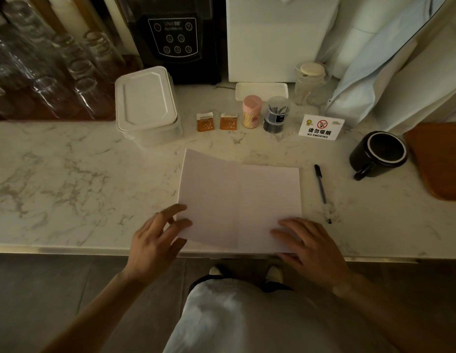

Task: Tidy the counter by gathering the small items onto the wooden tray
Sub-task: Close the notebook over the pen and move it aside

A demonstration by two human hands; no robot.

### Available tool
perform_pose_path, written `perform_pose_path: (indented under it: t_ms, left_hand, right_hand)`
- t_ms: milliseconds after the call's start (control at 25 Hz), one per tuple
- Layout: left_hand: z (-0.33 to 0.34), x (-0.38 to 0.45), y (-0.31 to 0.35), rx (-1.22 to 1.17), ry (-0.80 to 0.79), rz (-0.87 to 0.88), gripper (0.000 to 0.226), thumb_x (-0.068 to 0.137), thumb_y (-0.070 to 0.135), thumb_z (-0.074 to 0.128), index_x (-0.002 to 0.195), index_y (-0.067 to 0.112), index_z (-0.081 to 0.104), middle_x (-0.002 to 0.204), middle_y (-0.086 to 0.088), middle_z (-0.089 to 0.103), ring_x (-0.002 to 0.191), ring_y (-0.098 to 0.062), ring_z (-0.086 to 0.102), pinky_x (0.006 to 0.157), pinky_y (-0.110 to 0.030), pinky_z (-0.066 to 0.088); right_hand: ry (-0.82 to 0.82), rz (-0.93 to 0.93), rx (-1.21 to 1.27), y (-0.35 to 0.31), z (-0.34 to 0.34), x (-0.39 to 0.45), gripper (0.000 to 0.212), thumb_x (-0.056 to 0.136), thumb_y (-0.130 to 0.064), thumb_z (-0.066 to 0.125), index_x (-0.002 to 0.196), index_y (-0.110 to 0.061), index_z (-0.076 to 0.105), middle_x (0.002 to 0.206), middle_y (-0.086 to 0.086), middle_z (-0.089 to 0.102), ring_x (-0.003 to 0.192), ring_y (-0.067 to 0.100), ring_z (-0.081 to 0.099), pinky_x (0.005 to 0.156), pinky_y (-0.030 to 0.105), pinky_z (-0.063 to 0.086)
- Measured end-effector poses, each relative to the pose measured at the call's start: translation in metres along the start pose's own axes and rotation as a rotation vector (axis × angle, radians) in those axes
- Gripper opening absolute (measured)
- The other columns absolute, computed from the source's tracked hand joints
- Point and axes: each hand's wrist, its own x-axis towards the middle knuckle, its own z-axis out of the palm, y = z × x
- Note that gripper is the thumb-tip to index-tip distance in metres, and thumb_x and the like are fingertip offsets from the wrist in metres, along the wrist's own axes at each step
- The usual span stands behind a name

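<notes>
A white sheet of paper [237, 200] lies near the counter's front edge, its left half lifted along a centre crease. My left hand [155, 238] pinches the sheet's lower left corner. My right hand [308, 243] rests flat on its lower right corner. A black pen [322, 191] lies to the right of the paper. Behind stand two orange sachets [204, 121] [228, 121], a pink toothpick jar [251, 112], a dark clear jar [276, 114] and a no-smoking sign [321, 127]. The wooden tray [441, 161] sits at the far right edge, partly cut off.
A black mug [378, 154] stands next to the tray. A white lidded box [146, 104] sits back left, with glasses [56, 72] beyond it. A black appliance [174, 36], a small white dish [261, 90] and a lidded glass jug [311, 82] line the back wall.
</notes>
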Motion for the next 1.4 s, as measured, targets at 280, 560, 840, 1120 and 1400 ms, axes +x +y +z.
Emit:
perform_pose_path:
  t_ms: [280, 560, 840, 1120, 1400]
  left_hand:
    - [0.009, 0.057, 0.051, -0.093, 0.018, 0.352, 0.019, 0.085, 0.018, 0.060, 0.104, 0.015, 0.055, 0.129, -0.004, 0.056, 0.112, -0.024, 0.057, 0.081, -0.033, 0.049]
    - [0.051, 0.106, 0.104, -0.124, -0.107, 0.614, 0.021, 0.090, 0.019, 0.057, 0.107, 0.013, 0.069, 0.117, -0.007, 0.069, 0.109, -0.032, 0.061, 0.083, -0.041, 0.049]
    - [0.101, 0.127, 0.125, -0.033, -0.398, 0.755, 0.031, 0.085, 0.033, 0.061, 0.113, 0.019, 0.063, 0.118, -0.002, 0.065, 0.113, -0.026, 0.053, 0.082, -0.038, 0.047]
    - [0.122, 0.128, 0.130, -0.019, -0.547, 0.736, 0.039, 0.082, 0.035, 0.065, 0.118, 0.022, 0.062, 0.121, 0.001, 0.064, 0.114, -0.023, 0.052, 0.084, -0.036, 0.050]
    - [0.125, 0.129, 0.117, -0.228, -0.532, 0.429, 0.037, 0.088, 0.025, 0.060, 0.125, 0.022, 0.059, 0.127, -0.002, 0.063, 0.112, -0.020, 0.060, 0.091, -0.037, 0.052]
  right_hand:
    - [0.011, 0.006, 0.018, 0.003, -0.001, -0.006, 0.044, 0.091, -0.046, 0.052, 0.126, -0.022, 0.066, 0.134, 0.003, 0.061, 0.124, 0.024, 0.055, 0.101, 0.037, 0.045]
    - [0.116, -0.014, 0.064, 0.013, -0.007, -0.027, 0.026, 0.088, -0.030, 0.059, 0.103, -0.017, 0.076, 0.116, 0.004, 0.071, 0.108, 0.022, 0.067, 0.086, 0.032, 0.057]
    - [0.175, 0.015, 0.022, 0.021, -0.003, -0.041, 0.028, 0.089, -0.031, 0.057, 0.104, -0.016, 0.074, 0.112, 0.004, 0.073, 0.104, 0.022, 0.069, 0.086, 0.036, 0.058]
    - [0.175, 0.027, 0.034, 0.031, -0.012, -0.047, 0.026, 0.089, -0.029, 0.056, 0.098, -0.016, 0.077, 0.104, 0.002, 0.075, 0.095, 0.020, 0.070, 0.084, 0.033, 0.056]
    - [0.223, 0.301, 0.066, 0.067, -0.037, 0.002, 0.023, 0.092, -0.029, 0.056, 0.102, -0.016, 0.073, 0.096, 0.000, 0.072, 0.080, 0.017, 0.066, 0.063, 0.024, 0.052]
